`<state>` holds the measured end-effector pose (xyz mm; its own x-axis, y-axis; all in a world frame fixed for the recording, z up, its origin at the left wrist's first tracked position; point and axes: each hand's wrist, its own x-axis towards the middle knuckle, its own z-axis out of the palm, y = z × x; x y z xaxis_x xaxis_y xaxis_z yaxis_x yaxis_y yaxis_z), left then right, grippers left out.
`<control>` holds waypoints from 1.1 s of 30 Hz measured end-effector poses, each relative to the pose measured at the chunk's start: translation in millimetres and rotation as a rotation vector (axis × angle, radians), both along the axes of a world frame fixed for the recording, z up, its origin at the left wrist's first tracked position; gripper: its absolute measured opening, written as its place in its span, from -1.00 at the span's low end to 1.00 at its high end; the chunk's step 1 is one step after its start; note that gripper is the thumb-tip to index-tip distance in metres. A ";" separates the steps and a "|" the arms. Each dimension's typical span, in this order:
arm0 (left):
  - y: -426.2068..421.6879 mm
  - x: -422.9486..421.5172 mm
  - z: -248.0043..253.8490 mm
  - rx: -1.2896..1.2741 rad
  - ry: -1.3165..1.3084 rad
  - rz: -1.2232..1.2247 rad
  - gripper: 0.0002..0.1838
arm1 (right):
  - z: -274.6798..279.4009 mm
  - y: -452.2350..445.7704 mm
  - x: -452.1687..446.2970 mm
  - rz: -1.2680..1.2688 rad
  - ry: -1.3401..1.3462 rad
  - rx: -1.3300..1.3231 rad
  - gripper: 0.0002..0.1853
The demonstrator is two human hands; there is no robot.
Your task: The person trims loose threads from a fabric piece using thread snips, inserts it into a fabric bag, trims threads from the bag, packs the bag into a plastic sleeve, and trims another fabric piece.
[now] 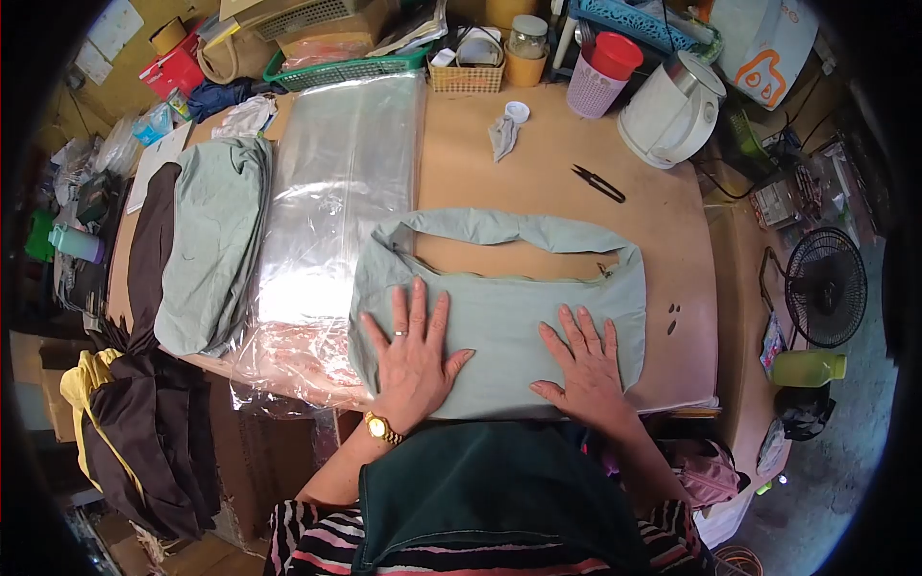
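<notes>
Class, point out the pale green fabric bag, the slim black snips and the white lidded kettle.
Pale green fabric bag [499, 331]: head view, middle of its front panel.
Slim black snips [619, 198]: head view, their lower-right end.
White lidded kettle [655, 113]: head view, side of its body.

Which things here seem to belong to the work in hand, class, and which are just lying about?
Probably the work:
green bag, under left hand and right hand
folded green cloth
clear plastic
black snips, perhaps

Probably just lying about:
white kettle
fan
red cup
green bottle
</notes>
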<state>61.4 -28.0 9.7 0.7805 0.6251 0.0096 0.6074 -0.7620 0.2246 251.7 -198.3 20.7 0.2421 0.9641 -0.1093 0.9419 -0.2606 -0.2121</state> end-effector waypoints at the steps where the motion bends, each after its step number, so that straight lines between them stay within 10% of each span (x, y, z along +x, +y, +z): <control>1: -1.1 2.2 0.2 -0.007 -0.040 -0.049 -0.19 | 0.4 0.5 -1.3 -0.003 -0.010 -0.014 -0.18; 4: -4.7 19.1 -10.4 -0.348 -0.381 -0.359 -0.22 | 5.5 4.7 -2.7 0.008 -0.025 -0.058 -0.16; 14: -10.5 41.1 -4.9 -0.070 -0.107 -0.156 0.01 | 7.3 36.4 -6.1 -0.029 -0.026 0.001 -0.18; 27: 39.9 1.6 -14.9 0.107 -0.116 -0.055 -0.17 | -30.9 23.6 35.6 -0.255 -0.184 0.116 -0.21; 31: 66.4 -57.9 36.2 -0.522 -0.209 -0.358 -0.04 | -25.6 17.2 51.4 -0.251 -0.197 0.052 -0.23; 33: 61.1 -101.3 79.9 -0.213 0.052 -0.251 0.11 | -15.0 19.7 55.5 -0.249 -0.184 0.012 -0.26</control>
